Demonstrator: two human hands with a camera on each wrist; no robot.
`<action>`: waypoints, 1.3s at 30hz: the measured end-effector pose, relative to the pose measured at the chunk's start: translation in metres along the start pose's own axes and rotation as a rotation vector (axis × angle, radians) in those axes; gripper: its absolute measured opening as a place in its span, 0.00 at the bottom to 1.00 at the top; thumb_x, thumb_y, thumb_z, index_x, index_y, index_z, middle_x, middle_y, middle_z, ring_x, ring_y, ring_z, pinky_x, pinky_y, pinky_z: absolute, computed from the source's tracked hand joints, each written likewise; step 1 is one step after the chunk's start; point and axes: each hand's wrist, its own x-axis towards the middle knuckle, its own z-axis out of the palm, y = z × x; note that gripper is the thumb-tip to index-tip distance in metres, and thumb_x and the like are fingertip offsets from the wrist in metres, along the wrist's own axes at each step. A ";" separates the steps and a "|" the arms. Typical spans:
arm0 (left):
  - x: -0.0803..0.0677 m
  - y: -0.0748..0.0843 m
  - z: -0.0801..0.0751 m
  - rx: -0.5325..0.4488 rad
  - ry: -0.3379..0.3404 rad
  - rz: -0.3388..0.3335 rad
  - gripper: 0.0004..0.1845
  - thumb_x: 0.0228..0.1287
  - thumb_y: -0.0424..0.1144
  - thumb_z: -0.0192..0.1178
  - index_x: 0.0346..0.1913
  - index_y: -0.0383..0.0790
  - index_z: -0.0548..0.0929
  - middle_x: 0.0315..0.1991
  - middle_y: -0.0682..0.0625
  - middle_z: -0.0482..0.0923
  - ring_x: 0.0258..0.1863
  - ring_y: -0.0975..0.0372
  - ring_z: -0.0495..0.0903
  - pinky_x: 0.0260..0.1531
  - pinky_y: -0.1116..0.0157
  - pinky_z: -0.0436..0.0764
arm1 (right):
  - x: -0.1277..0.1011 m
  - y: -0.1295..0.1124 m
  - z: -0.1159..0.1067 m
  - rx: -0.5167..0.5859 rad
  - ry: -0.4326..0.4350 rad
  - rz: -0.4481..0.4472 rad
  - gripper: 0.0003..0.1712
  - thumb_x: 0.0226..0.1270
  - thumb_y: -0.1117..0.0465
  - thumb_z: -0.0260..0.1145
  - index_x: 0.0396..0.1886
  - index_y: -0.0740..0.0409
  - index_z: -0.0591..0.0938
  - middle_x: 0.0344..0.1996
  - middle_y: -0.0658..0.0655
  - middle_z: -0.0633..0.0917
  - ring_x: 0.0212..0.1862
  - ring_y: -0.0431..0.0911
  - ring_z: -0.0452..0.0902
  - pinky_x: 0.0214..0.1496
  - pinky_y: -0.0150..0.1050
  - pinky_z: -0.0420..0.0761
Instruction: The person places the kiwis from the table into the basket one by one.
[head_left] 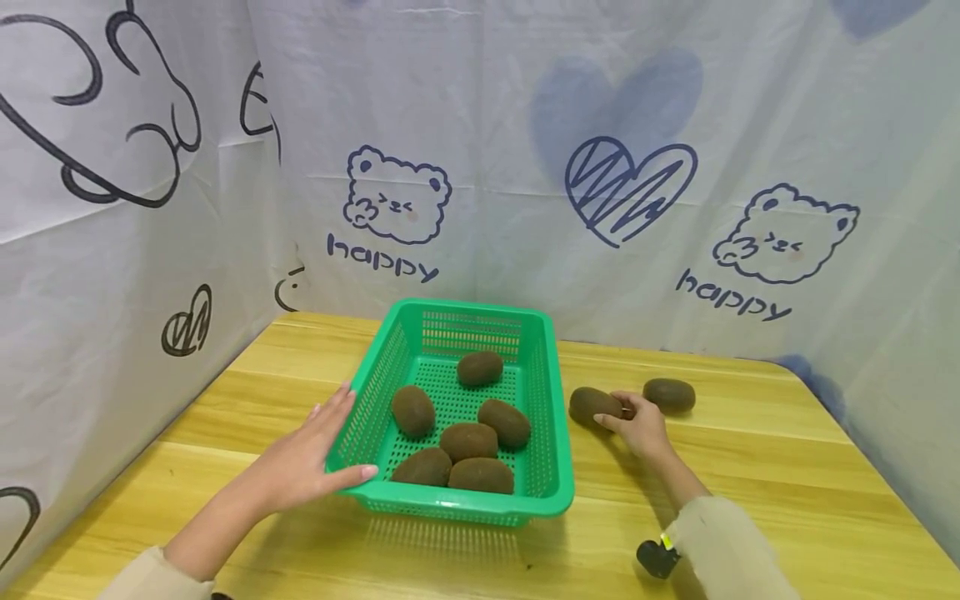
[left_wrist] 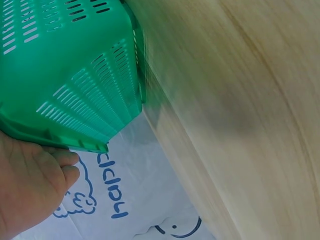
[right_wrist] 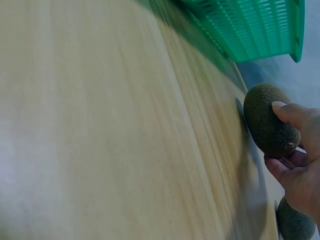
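Note:
A green plastic basket point(head_left: 551, 417) sits on the wooden table and holds several brown kiwis point(head_left: 468, 440). My left hand point(head_left: 318, 454) rests flat against the basket's left wall, thumb along the front corner; in the left wrist view the left hand point(left_wrist: 30, 187) touches the basket's rim point(left_wrist: 75, 100). Right of the basket a brown kiwi point(head_left: 592, 404) lies on the table, and my right hand point(head_left: 637, 421) curls its fingers round it. The right wrist view shows the kiwi point(right_wrist: 267, 120) pinched between thumb and fingers point(right_wrist: 295, 112). Another kiwi point(head_left: 669, 393) lies just beyond that hand.
White cloth walls point(head_left: 525, 167) printed with bears and hearts enclose the table point(head_left: 787, 475) at the back and on both sides. A small black object point(head_left: 657, 557) sits near my right sleeve at the front edge.

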 end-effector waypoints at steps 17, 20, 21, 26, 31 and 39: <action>0.004 0.003 -0.006 0.135 -0.019 0.052 0.52 0.57 0.66 0.52 0.70 0.27 0.51 0.72 0.34 0.46 0.71 0.43 0.48 0.69 0.46 0.52 | -0.014 -0.022 -0.005 0.081 -0.012 0.000 0.32 0.63 0.56 0.63 0.63 0.66 0.67 0.60 0.68 0.70 0.60 0.60 0.68 0.60 0.49 0.74; 0.004 0.003 -0.007 0.158 -0.019 0.056 0.52 0.57 0.66 0.51 0.70 0.26 0.52 0.72 0.34 0.47 0.71 0.43 0.48 0.69 0.46 0.52 | -0.016 -0.027 -0.008 0.075 0.002 0.001 0.32 0.63 0.56 0.63 0.63 0.67 0.67 0.60 0.69 0.71 0.60 0.60 0.68 0.60 0.49 0.74; 0.004 0.004 -0.007 0.169 -0.018 0.060 0.52 0.57 0.66 0.51 0.70 0.26 0.52 0.72 0.34 0.47 0.71 0.43 0.48 0.69 0.47 0.53 | -0.016 -0.029 -0.009 0.076 0.004 0.005 0.33 0.63 0.56 0.63 0.63 0.66 0.67 0.60 0.69 0.71 0.60 0.60 0.68 0.60 0.49 0.74; 0.004 0.004 -0.008 0.212 -0.007 0.081 0.52 0.57 0.67 0.51 0.69 0.26 0.53 0.72 0.33 0.47 0.71 0.42 0.49 0.69 0.46 0.54 | -0.022 -0.041 -0.016 0.085 0.010 0.010 0.34 0.63 0.54 0.63 0.64 0.66 0.67 0.61 0.68 0.70 0.61 0.60 0.67 0.61 0.50 0.73; 0.003 0.004 -0.009 0.224 0.006 0.093 0.52 0.56 0.66 0.52 0.69 0.26 0.53 0.72 0.33 0.47 0.71 0.42 0.49 0.68 0.46 0.55 | -0.027 -0.052 -0.022 0.084 0.022 -0.004 0.33 0.63 0.54 0.63 0.64 0.65 0.67 0.59 0.67 0.72 0.58 0.58 0.69 0.56 0.43 0.77; 0.005 0.005 -0.010 0.231 -0.001 0.096 0.53 0.56 0.67 0.52 0.69 0.26 0.52 0.72 0.33 0.46 0.71 0.42 0.49 0.68 0.46 0.55 | -0.030 -0.066 -0.029 0.101 0.036 -0.040 0.32 0.62 0.53 0.64 0.62 0.64 0.70 0.54 0.64 0.75 0.53 0.52 0.73 0.44 0.26 0.76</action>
